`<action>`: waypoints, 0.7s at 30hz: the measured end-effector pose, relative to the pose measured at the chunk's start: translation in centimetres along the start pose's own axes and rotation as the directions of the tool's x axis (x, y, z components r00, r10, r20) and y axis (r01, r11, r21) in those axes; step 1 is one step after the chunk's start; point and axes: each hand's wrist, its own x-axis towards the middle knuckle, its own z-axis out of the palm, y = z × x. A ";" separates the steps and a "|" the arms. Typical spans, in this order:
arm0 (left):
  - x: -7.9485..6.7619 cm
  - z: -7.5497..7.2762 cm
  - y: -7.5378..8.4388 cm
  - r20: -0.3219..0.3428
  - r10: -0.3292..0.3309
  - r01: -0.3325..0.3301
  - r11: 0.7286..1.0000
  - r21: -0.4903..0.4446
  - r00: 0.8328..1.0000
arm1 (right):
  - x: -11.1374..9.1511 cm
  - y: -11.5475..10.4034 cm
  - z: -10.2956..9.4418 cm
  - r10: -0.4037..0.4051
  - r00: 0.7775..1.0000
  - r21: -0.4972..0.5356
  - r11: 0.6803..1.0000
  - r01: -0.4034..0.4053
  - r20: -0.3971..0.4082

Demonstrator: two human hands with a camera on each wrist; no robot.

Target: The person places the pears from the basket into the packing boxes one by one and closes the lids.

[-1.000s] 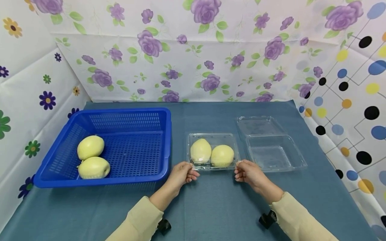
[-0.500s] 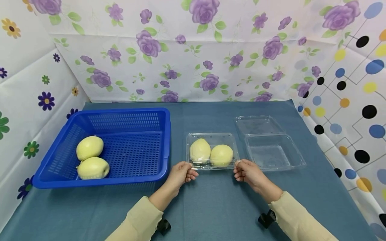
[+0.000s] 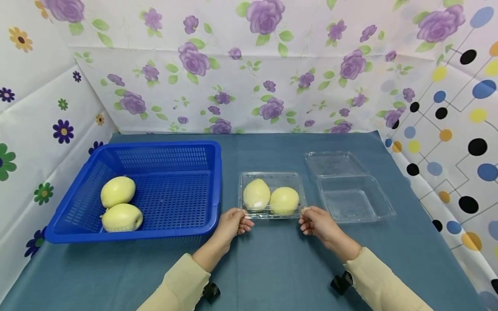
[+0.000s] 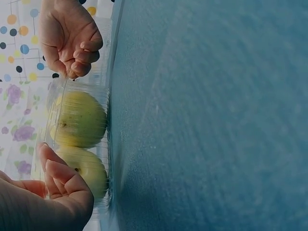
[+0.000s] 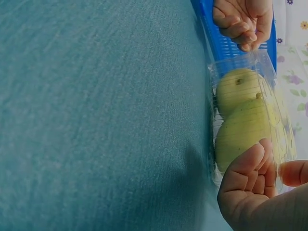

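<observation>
A clear plastic clamshell box (image 3: 271, 175) lies on the blue-green cloth in front of me, its lid down over two pale yellow fruits (image 3: 256, 194). My left hand (image 3: 232, 225) pinches the box's near left corner between thumb and fingers. At the near right corner my right hand (image 3: 320, 225) has the same pinch on the rim. Seen from the left wrist, the fruits (image 4: 79, 118) sit side by side behind the ribbed front wall. In the right wrist view, my right thumb (image 5: 294, 173) presses the lid from above while the fingers curl beneath the edge.
A blue perforated basket (image 3: 177, 234) on the left holds two more yellow fruits (image 3: 118, 191). An opened, empty clear clamshell box (image 3: 352, 196) lies to the right. Patterned sheets (image 3: 225, 65) rise at the back and both sides of the table.
The box and both hands have shifted very slightly to the left, the grip staying the same. The basket and the opened box stay where they were.
</observation>
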 end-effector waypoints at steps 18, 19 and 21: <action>0.1 -0.1 0.0 0.002 0.000 0.000 1.000 -0.002 1.000 | 0.0 0.0 0.1 0.015 1.000 0.007 1.000 -0.015 0.007; 0.1 -0.1 0.0 0.003 0.001 -0.001 1.000 0.000 1.000 | 0.0 0.0 0.1 0.017 1.000 0.007 1.000 -0.017 0.007; 0.1 -0.1 -0.1 0.008 0.005 -0.005 1.000 0.003 1.000 | -0.1 0.0 0.0 0.020 1.000 0.002 1.000 -0.020 0.007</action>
